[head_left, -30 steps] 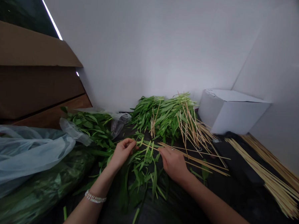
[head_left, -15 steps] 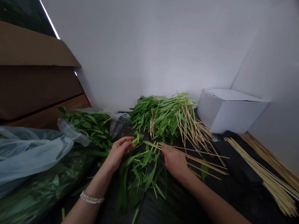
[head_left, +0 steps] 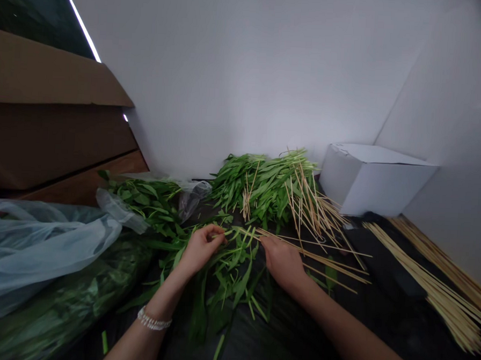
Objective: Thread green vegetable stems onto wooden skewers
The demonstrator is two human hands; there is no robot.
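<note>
My right hand (head_left: pixel 281 260) is closed around thin bamboo skewers (head_left: pixel 321 257), whose long ends stick out to the right. Leafy green stems, seemingly water spinach (head_left: pixel 238 255), hang across the skewers' left part, between my hands. At that left end, my left hand (head_left: pixel 202 248) pinches a green stem between thumb and fingers; the exact contact is partly hidden. Cut stem pieces (head_left: pixel 219 348) lie on the dark surface in front.
Behind my hands is a heap of greens (head_left: pixel 270 184) with loose skewers (head_left: pixel 314 205) over it. Bagged greens (head_left: pixel 77 295) and a cardboard box (head_left: pixel 52 143) stand left. A white box (head_left: pixel 380 179) and more skewers (head_left: pixel 432 284) are right.
My left hand has moved right with the green stem, to the left end of the skewers. My right hand has stayed almost in place. The view has shifted slightly.
</note>
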